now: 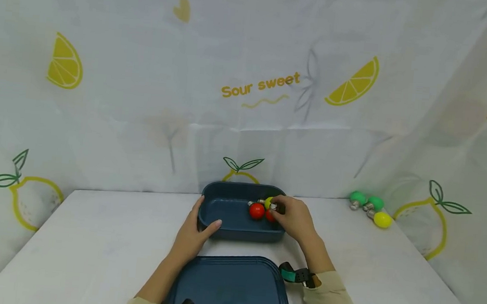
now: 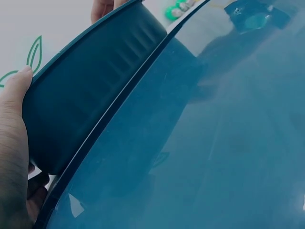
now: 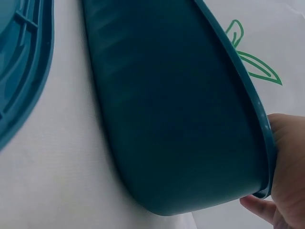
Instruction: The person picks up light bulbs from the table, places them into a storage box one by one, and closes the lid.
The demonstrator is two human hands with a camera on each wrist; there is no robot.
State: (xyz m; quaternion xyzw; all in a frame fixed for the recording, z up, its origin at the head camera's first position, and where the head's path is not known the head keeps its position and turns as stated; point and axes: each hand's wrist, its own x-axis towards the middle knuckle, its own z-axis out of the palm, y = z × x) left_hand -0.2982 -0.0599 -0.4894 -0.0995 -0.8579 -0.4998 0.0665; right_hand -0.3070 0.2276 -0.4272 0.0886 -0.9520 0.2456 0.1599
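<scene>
Inside the bin (image 1: 225,211) clasped by left fingers (image 1: 195,209), red and yellow bulbs (image 1: 257,211), one pinched in right fingers (image 1: 282,200).

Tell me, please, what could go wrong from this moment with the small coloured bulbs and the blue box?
The outer yellow bulb lies close to the right edge of the white table, so a nudge might roll it off. Inside the blue box, the red bulbs lie close to the inner yellow bulb; the right hand reaches in there and could knock them together. The left hand touches the box's left end, so a push might slide it.
</scene>
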